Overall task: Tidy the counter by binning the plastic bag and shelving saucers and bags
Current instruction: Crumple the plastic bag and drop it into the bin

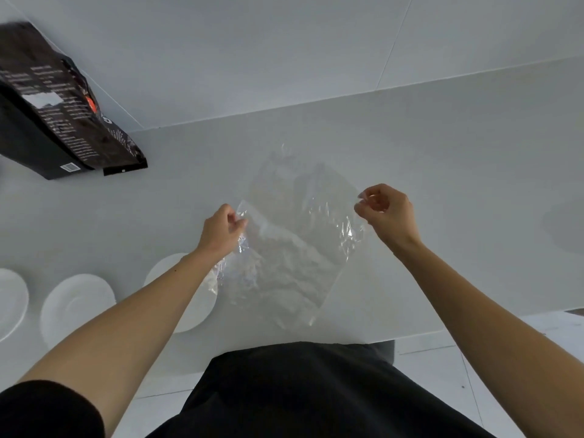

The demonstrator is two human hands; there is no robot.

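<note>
Pinching the clear plastic bag (pixel 294 248) between left hand (pixel 221 230) and right hand (pixel 390 213), above the counter (pixel 442 153).

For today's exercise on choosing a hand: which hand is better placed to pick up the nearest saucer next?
Probably the left hand: the saucer lies directly beneath its forearm, while the right hand is across the plastic bag.

Plastic bag (pixel 294 248) hung between left hand (pixel 221 230) and right hand (pixel 387 213) above the counter (pixel 442 147); 3 saucers (pixel 77 303) lay at left, 2 bags (pixel 57 102) behind them.
</note>
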